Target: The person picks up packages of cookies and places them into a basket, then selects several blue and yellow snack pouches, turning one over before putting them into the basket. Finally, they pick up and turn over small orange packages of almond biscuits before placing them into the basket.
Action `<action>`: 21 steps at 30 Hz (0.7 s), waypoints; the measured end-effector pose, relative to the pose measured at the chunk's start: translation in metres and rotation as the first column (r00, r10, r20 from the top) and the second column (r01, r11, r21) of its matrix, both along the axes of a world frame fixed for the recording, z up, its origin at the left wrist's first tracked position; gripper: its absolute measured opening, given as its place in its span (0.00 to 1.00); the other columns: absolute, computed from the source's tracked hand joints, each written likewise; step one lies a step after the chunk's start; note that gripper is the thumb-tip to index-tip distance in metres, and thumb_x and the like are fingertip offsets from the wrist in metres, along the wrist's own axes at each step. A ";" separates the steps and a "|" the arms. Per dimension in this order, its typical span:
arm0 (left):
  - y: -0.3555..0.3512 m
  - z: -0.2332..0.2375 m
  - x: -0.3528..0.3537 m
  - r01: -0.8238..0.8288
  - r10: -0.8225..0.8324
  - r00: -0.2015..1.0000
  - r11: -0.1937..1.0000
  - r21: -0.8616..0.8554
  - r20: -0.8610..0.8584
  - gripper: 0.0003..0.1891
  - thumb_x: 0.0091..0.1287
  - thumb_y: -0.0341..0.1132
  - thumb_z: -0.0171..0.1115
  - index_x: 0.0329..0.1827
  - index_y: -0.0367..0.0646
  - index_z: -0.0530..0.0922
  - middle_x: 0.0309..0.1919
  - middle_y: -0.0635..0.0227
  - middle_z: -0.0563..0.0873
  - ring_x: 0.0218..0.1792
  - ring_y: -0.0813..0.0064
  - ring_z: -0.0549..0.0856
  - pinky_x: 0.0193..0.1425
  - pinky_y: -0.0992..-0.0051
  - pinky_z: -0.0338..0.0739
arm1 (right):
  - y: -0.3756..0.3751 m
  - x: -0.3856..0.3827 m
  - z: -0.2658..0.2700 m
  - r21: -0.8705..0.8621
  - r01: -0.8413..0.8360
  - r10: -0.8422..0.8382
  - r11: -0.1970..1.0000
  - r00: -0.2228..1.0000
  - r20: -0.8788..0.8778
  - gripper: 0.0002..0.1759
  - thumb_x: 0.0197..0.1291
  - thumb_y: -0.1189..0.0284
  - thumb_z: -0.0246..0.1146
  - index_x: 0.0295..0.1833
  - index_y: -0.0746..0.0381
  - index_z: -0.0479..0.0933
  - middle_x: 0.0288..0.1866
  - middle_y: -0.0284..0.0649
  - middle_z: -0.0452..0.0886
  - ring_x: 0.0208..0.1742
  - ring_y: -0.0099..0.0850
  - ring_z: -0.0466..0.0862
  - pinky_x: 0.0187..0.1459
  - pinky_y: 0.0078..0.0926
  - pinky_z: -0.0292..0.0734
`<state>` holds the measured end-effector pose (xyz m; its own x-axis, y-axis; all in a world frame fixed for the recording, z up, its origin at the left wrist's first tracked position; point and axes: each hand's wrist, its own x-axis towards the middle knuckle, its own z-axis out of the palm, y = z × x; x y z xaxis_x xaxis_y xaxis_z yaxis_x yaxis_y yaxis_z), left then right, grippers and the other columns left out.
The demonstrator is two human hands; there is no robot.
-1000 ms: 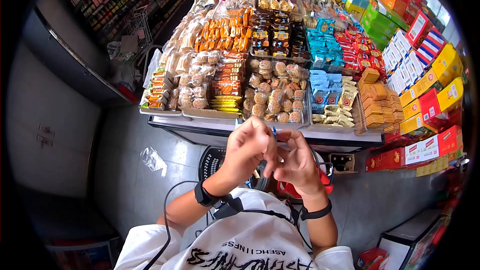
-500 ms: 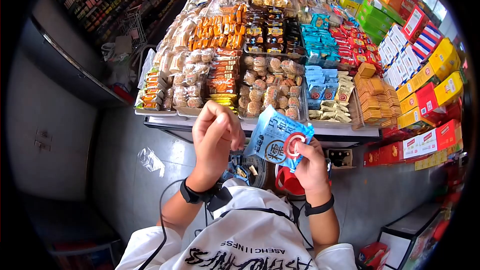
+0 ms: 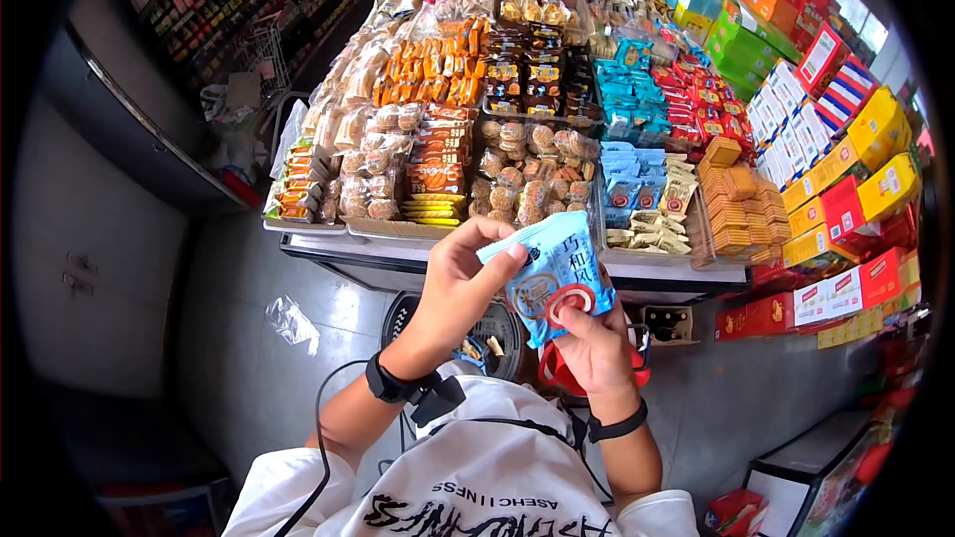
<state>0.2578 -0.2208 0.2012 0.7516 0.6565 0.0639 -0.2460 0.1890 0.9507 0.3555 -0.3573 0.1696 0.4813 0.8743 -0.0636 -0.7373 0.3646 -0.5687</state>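
Observation:
A light blue snack packet (image 3: 540,268) with a red round mark and dark lettering is held up in front of my chest, short of the display's front edge. My left hand (image 3: 466,280) pinches its upper left edge, thumb on the near face; the other fingertips are partly hidden behind it. At the lower right, my right hand (image 3: 595,348) grips the same packet with its thumb across the red mark. Beyond the hands lie similar light blue packets (image 3: 634,179) and clear bags of round sesame-coated snacks (image 3: 542,179).
The snack display (image 3: 686,273) spans the front. Below the hands stands a dark round bin (image 3: 400,323) with wrappers inside, beside a red container (image 3: 637,378). A clear plastic scrap (image 3: 291,323) lies on the floor. Stacked boxes (image 3: 836,288) rise at the right.
My left hand has moved right and closed on the packet's edge. The packet has turned and shifted slightly right, and my right hand has come lower and a little left.

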 end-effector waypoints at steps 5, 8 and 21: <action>0.010 0.007 0.004 -0.010 0.007 0.999 0.996 0.090 0.038 0.06 0.63 0.28 0.63 0.40 0.35 0.77 0.33 0.73 0.81 0.34 0.89 0.78 0.36 0.86 0.74 | 0.000 -0.010 0.007 0.058 0.018 -0.024 0.998 0.993 0.114 0.38 0.49 0.84 0.67 0.65 0.61 0.58 0.57 0.42 0.73 0.58 0.34 0.75 0.60 0.35 0.71; 0.008 0.014 0.004 0.010 -0.007 0.999 0.994 0.109 -0.033 0.05 0.63 0.28 0.61 0.38 0.36 0.77 0.33 0.74 0.81 0.34 0.89 0.78 0.41 0.85 0.72 | 0.000 -0.010 0.009 0.051 0.026 -0.032 0.998 0.992 0.121 0.39 0.47 0.84 0.68 0.65 0.61 0.58 0.58 0.43 0.72 0.60 0.35 0.74 0.62 0.37 0.70; 0.014 -0.001 -0.004 -0.001 0.001 1.000 0.999 0.041 -0.006 0.05 0.63 0.28 0.62 0.38 0.36 0.77 0.32 0.74 0.81 0.34 0.88 0.78 0.41 0.85 0.72 | 0.006 -0.018 0.000 -0.010 0.002 -0.001 1.000 0.995 0.099 0.41 0.46 0.84 0.69 0.65 0.61 0.57 0.57 0.43 0.71 0.59 0.35 0.74 0.60 0.37 0.70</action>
